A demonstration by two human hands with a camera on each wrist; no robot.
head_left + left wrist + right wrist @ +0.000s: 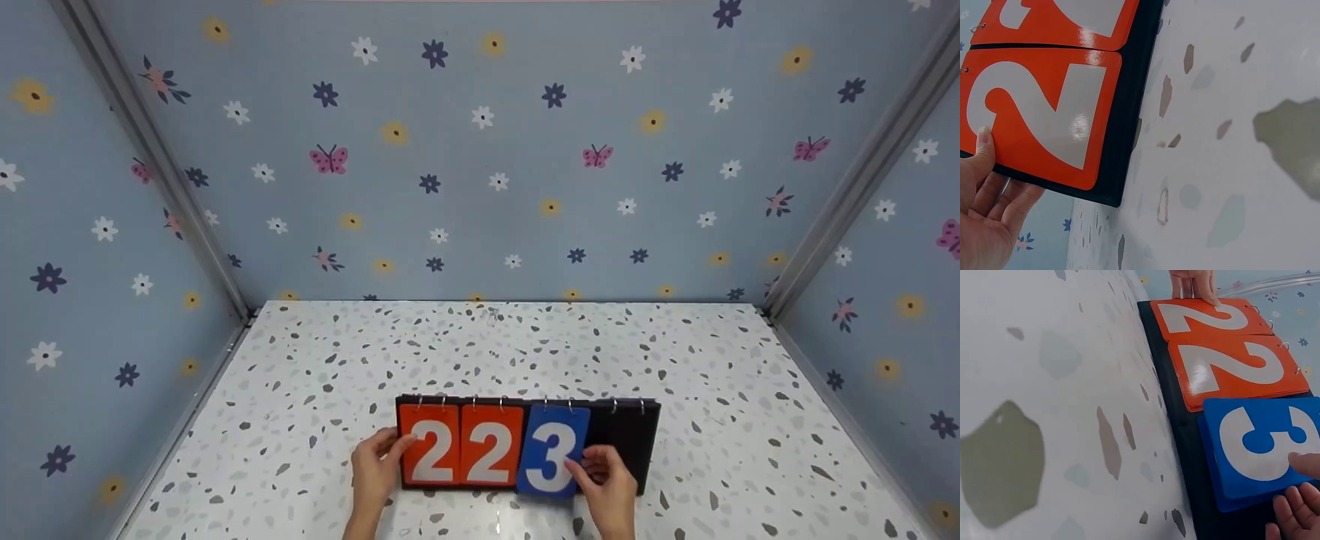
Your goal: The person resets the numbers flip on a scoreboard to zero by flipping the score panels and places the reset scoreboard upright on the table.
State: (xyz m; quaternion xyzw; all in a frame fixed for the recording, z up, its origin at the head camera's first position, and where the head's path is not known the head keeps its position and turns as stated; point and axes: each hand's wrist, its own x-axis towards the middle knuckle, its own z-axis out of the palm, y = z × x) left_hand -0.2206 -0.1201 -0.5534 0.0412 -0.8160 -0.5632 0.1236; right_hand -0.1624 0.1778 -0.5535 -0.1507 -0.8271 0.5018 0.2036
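One flip scoreboard [630, 436] on the terrazzo-patterned tabletop [315, 390]: two orange cards [491, 448], each reading "2"; one blue card [555, 451], "3"; eight rings [546, 406]. Left hand [375, 466] grips the board's left edge; right hand [609, 486] pinches the blue card.

This looks like a small three-sided booth, the kind of work bay found in a lab or studio, though the pictures do not settle which. A back wall [450, 150], a left wall [82, 300] and a right wall [877, 285] enclose the desk [337, 352]. All three carry the same pale blue covering, printed with flowers [554, 96] and butterflies [328, 160]. A straight grey left post [152, 142] and a matching right post [870, 172], apparently metal, line the rear corners. The desk is white with scattered grey and brownish flecks, like terrazzo, and reaches the foot of the back wall.
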